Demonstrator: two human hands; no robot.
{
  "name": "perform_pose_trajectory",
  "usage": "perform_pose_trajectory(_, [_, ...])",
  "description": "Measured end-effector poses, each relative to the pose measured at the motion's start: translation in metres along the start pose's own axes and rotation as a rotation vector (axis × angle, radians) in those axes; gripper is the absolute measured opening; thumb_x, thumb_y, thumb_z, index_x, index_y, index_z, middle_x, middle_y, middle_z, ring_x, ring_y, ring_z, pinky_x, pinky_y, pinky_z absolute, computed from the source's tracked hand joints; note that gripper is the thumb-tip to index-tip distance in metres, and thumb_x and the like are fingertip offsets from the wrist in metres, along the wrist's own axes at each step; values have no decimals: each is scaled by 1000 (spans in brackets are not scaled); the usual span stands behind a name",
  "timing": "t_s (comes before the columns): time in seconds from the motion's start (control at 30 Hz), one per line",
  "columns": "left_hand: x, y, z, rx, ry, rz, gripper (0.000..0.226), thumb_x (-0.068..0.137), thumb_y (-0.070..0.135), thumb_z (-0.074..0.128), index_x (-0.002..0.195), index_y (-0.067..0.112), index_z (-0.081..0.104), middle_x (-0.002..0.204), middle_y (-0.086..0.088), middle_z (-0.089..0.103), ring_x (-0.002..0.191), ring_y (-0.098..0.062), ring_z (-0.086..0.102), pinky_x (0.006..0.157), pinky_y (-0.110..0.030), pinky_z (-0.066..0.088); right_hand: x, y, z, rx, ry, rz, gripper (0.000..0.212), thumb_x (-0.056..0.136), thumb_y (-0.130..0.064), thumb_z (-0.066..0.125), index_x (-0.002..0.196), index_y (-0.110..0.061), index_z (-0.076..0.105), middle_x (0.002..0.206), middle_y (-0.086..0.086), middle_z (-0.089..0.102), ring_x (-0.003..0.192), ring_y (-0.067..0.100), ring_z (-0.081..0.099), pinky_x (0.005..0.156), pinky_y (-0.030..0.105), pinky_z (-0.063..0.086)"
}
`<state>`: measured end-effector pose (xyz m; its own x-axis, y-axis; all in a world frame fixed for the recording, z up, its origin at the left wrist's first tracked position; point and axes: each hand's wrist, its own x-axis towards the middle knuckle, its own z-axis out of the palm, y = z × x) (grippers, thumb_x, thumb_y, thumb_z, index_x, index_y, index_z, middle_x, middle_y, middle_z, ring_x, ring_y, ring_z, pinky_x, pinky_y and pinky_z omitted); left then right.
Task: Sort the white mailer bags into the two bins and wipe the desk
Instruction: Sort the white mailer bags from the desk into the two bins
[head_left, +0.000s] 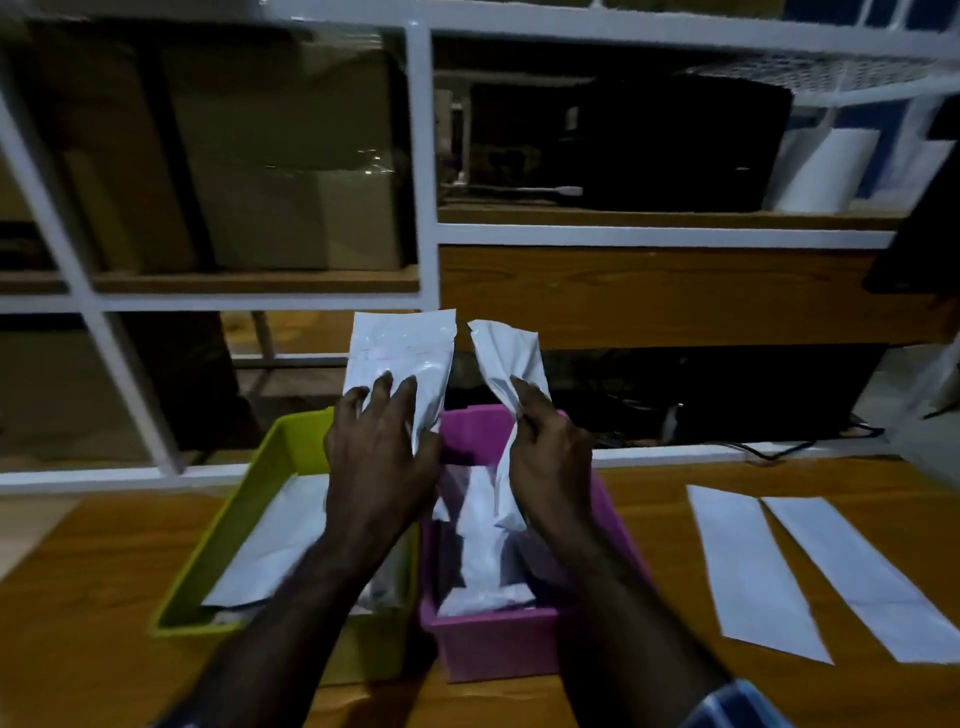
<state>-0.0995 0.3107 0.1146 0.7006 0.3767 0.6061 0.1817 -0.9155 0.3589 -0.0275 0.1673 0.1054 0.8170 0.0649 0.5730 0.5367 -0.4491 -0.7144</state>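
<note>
My left hand (382, 452) holds a white mailer bag (402, 353) upright over the gap between the two bins. My right hand (548, 457) grips a second, crumpled white mailer bag (506, 364) above the pink bin (498, 644). The green bin (218, 551) sits to the left of the pink one. Both bins hold white bags. Two more white mailer bags (748, 571) lie flat on the wooden desk (104, 623) at the right.
A white metal shelf frame (423, 156) with cardboard boxes (270, 156) stands behind the desk. Dark equipment and a white roll (821, 171) sit on the right shelf. A black cable (779, 452) runs along the desk's far edge.
</note>
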Motion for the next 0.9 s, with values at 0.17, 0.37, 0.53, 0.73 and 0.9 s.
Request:
perform_pose_trajectory(0.17, [2, -61, -28, 118, -15, -33, 64, 78, 40, 39, 134, 12, 52, 137, -15, 52, 120, -43, 45, 99, -48, 36, -21, -41, 56, -37, -83, -39, 45, 91, -1, 49, 127, -23, 62, 121, 6, 67, 107, 28, 63, 87, 31, 48])
perform_pose_trajectory(0.37, [-5, -101, -32, 146, -159, -99, 67, 80, 47, 31, 142, 24, 41, 147, -9, 41, 127, -40, 35, 94, -53, 41, -36, -70, 97, -82, -199, 27, 45, 94, -4, 45, 129, -28, 60, 118, 6, 68, 103, 28, 62, 81, 31, 48])
perform_pose_trajectory(0.53, [-10, -125, -25, 205, -291, -153, 67, 82, 48, 28, 146, 30, 31, 152, -5, 31, 134, -34, 26, 97, -51, 38, -44, -77, 115, -108, -274, 54, 46, 91, -2, 50, 132, -21, 58, 122, 7, 66, 108, 27, 62, 86, 32, 49])
perform_pose_trajectory(0.73, [-15, -139, -10, 218, -346, -201, 54, 94, 43, 39, 145, 31, 28, 152, -3, 27, 136, -30, 21, 101, -52, 33, -49, -69, 137, -231, -367, 109, 48, 91, -9, 50, 136, -25, 53, 127, 3, 62, 115, 26, 57, 86, 29, 48])
perform_pose_trajectory(0.9, [-16, -146, -1, 264, -380, -186, 54, 92, 45, 34, 144, 30, 30, 152, -4, 29, 136, -30, 22, 100, -52, 33, -47, -62, 165, -279, -397, 230, 36, 91, -24, 58, 127, -25, 60, 117, 3, 67, 106, 26, 63, 72, 26, 45])
